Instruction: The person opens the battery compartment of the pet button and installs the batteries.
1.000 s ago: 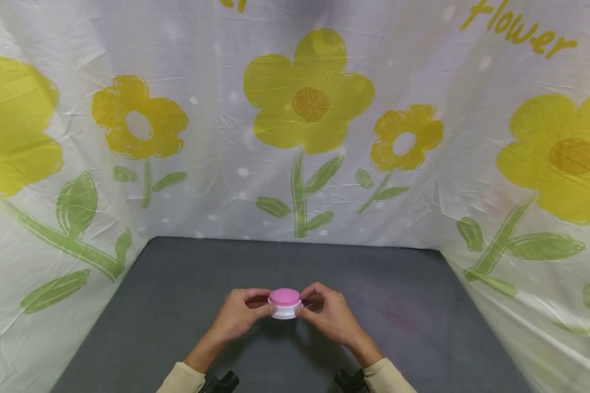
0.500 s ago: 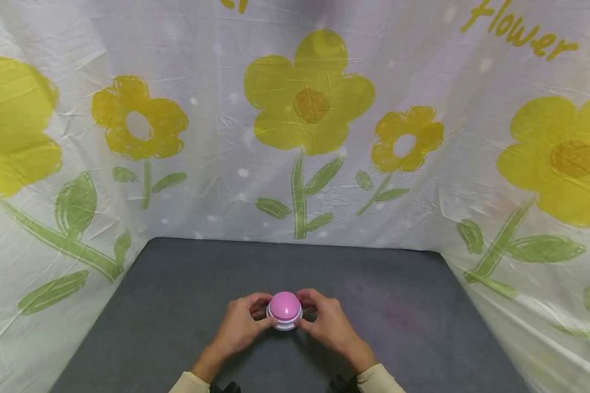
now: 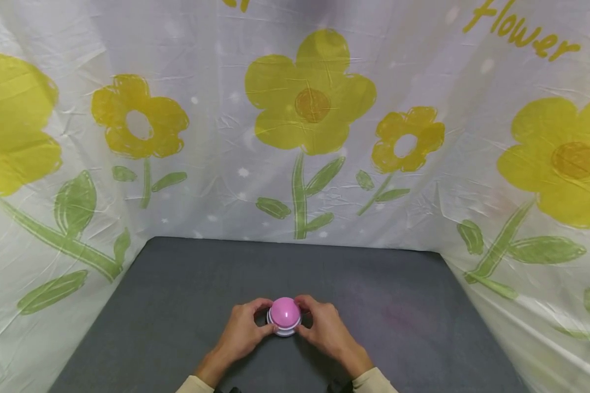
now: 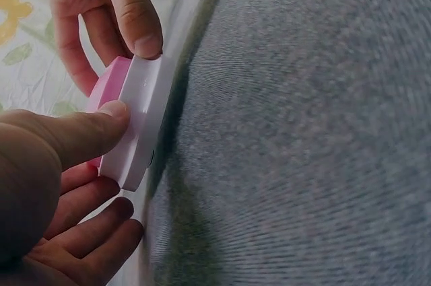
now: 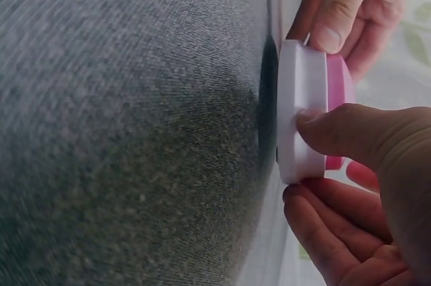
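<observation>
Between both hands is a round push button [image 3: 285,312] with a pink domed top and a white base. My left hand [image 3: 242,331] grips its left side, the thumb [image 4: 94,134] on the white rim and fingers curled round the far side. On the opposite side my right hand [image 3: 326,334] holds it likewise, its thumb [image 5: 337,131] pressed on the white base [image 5: 303,84]. The pink dome faces up and partly toward the head camera. In both wrist views the base is close over the dark tabletop; whether it touches cannot be told.
A dark grey cloth-like tabletop [image 3: 201,273] lies under the hands. White curtains [image 3: 216,180] printed with yellow flowers stand at the back and both sides. Beige sleeves [image 3: 373,382] and black wrist straps show at the front edge.
Both hands have brought the push button down and slightly nearer the person. It has tilted so that more of the pink dome shows. The grip of both hands stays on it.
</observation>
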`<state>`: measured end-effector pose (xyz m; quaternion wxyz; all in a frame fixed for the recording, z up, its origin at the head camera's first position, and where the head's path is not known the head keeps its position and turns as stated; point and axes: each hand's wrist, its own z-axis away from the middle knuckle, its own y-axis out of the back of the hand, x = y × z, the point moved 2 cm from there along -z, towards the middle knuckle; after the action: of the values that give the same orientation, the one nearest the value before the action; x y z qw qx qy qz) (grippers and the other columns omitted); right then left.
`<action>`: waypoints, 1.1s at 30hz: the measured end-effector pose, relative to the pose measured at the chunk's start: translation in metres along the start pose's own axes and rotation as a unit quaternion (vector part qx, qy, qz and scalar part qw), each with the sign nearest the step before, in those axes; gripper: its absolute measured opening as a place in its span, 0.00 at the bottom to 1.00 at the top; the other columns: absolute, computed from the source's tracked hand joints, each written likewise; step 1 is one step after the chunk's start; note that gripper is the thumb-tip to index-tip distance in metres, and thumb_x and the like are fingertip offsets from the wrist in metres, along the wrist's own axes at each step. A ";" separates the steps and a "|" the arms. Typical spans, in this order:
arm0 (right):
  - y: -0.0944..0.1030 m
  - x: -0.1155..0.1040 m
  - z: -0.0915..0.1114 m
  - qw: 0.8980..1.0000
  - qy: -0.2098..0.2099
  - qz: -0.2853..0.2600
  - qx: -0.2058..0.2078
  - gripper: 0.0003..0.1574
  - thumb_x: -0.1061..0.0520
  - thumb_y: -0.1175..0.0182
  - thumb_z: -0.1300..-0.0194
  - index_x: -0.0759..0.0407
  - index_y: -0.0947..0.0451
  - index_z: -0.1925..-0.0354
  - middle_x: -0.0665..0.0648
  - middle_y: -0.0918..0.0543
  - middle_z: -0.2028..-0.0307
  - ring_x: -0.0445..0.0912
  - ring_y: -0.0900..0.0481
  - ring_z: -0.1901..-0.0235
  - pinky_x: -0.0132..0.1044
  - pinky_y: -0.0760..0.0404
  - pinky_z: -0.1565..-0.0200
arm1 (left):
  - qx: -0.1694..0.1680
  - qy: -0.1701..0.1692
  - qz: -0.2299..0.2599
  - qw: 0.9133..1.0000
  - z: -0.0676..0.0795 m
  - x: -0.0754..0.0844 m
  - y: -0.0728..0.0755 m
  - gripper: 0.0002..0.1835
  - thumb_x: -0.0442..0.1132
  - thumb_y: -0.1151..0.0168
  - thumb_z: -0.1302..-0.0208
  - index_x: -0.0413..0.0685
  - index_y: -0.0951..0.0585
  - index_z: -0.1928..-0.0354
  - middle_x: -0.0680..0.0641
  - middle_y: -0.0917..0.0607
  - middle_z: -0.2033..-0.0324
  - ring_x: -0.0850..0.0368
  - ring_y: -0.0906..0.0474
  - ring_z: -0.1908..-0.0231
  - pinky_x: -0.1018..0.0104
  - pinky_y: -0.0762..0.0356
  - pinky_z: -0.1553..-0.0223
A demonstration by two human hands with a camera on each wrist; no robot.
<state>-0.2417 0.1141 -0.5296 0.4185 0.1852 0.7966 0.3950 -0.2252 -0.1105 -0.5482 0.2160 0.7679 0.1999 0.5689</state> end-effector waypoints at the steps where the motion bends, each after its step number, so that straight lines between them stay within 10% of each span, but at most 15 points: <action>1: 0.000 0.000 0.001 1.000 0.001 0.003 0.000 0.32 0.63 0.19 0.43 0.59 0.17 0.40 0.56 0.06 0.51 0.48 0.07 0.55 0.40 0.07 0.52 | -0.002 0.001 -0.004 1.000 0.000 0.000 -0.001 0.25 0.37 0.11 0.50 0.47 0.10 0.48 0.50 0.06 0.53 0.53 0.09 0.48 0.46 0.12 0.40; 33: -0.003 -0.003 0.007 1.000 0.005 0.021 -0.006 0.36 0.63 0.20 0.42 0.66 0.18 0.36 0.59 0.07 0.50 0.50 0.08 0.53 0.41 0.07 0.50 | -0.002 0.011 -0.008 1.000 0.010 -0.003 -0.007 0.34 0.37 0.12 0.48 0.41 0.15 0.38 0.47 0.07 0.47 0.46 0.12 0.41 0.40 0.19 0.33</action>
<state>-0.2338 0.1138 -0.5324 0.4071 0.1977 0.7924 0.4091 -0.2164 -0.1072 -0.5572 0.2197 0.7598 0.2069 0.5759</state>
